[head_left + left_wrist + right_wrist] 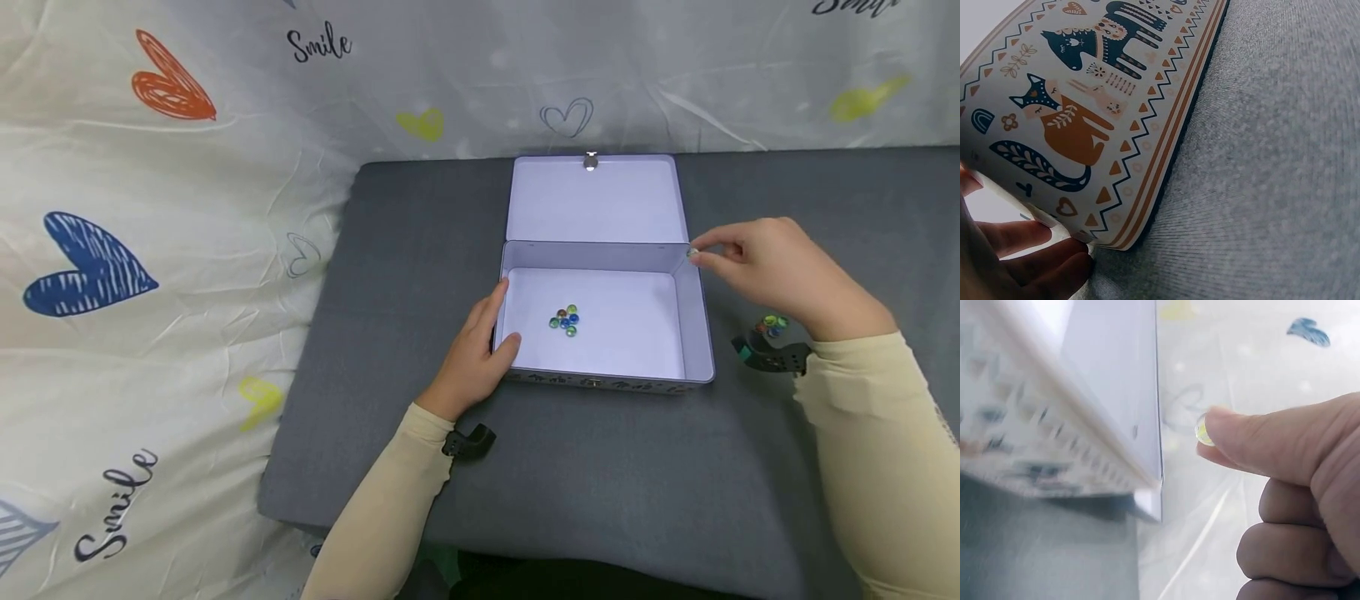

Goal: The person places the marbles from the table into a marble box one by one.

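A box with a patterned outside and a pale inside stands with its lid raised at the back. On its floor lies a small cluster of glass marbles, green, blue and brown. My left hand holds the box at its left wall, the thumb over the rim; in the left wrist view its fingers bear on the lower corner. Between thumb and forefinger, my right hand pinches a clear marble with a yellow-green tint, near the box's back right corner.
More marbles lie on the grey cloth right of the box, partly hidden by the right wrist's black strap. The grey-covered table meets a printed curtain at the back and left.
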`<state>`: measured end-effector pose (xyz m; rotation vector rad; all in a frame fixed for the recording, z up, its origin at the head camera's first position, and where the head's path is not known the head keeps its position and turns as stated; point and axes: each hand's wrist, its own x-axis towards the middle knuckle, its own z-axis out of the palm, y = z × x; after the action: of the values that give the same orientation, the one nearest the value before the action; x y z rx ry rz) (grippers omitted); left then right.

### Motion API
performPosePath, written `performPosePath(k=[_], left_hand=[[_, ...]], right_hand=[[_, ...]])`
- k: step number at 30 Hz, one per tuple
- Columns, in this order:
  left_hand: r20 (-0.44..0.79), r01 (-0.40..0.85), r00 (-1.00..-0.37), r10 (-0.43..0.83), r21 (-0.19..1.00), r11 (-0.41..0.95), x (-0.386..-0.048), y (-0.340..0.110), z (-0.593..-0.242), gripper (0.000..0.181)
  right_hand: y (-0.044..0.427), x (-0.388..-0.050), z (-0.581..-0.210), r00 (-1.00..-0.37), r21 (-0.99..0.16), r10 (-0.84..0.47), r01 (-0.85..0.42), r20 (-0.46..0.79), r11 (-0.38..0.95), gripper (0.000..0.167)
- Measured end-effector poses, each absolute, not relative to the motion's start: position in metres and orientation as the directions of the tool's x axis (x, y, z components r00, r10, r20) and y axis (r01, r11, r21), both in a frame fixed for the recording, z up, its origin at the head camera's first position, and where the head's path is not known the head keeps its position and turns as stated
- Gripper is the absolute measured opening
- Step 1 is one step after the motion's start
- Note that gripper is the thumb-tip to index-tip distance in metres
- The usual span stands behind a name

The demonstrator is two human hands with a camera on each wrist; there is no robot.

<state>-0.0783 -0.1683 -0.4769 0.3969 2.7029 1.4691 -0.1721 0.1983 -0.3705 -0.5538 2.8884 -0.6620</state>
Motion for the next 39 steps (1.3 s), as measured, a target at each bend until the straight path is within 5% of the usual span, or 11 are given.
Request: performPosePath(k=[39], left_hand=[[0.078,0.203,-0.965,0.251,0.825,0.527,-0.078,-0.17,-0.477,0.076]], right_hand=[[0.075,-0.199,-0.379,-0.787,-0.482,-0.607,-0.492,-0.109,0.725,0.023]])
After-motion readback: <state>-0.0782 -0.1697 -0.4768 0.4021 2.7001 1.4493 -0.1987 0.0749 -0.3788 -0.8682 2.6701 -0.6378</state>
